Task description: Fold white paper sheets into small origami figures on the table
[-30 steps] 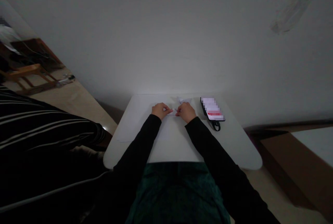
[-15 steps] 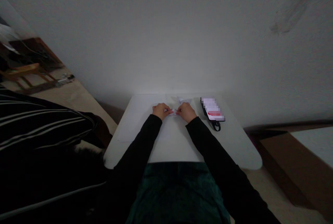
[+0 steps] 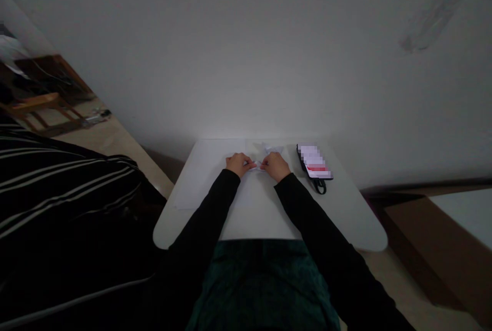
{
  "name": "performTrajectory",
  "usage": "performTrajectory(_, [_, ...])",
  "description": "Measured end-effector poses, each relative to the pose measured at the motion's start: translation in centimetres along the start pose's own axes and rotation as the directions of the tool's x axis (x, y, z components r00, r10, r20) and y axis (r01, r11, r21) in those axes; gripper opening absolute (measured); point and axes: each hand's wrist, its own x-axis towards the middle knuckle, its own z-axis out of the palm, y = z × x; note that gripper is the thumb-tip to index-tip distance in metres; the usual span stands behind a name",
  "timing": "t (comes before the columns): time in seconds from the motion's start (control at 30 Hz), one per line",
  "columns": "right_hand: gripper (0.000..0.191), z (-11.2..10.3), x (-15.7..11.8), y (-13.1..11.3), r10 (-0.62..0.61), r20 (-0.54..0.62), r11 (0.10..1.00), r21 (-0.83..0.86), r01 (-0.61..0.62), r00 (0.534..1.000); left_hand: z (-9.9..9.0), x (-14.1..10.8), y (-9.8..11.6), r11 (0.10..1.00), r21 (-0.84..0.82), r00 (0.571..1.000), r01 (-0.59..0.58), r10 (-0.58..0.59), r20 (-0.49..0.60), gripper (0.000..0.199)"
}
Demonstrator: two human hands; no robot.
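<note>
A small piece of folded white paper [image 3: 258, 166] is held between my two hands, low over the white table [image 3: 265, 218]. My left hand [image 3: 238, 164] pinches its left end. My right hand [image 3: 275, 166] pinches the right end, fingertips close to the left ones. Much of the paper is hidden by my fingers. Just behind my right hand lies another crumpled or folded white paper piece [image 3: 272, 148]. Flat white sheets [image 3: 203, 172] spread under and beside my left hand.
A phone [image 3: 315, 161] in a black case with a strap loop lies on the table's right side. A wall [image 3: 261, 64] rises behind the table. To the left is a person in a striped black garment [image 3: 69, 182]. A brown box [image 3: 442, 244] stands at right.
My hands stay in almost the same place, still pinching the paper. At the left, the striped garment of the person beside me has shifted slightly.
</note>
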Motion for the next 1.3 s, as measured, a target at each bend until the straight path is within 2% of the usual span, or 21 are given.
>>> performTrajectory(0.37, [0.011, -0.12, 0.01, -0.02, 0.033, 0.017, 0.999, 0.029, -0.033, 0.999, 0.03, 0.08, -0.14, 1.000, -0.018, 1.000, 0.011, -0.011, 0.000, 0.023])
performTrajectory(1.3, [0.009, -0.11, -0.09, -0.12, 0.025, 0.013, 0.998, 0.051, -0.026, 1.000, -0.05, 0.13, -0.24, 0.996, -0.071, 0.999, 0.045, -0.044, 0.005, 0.022])
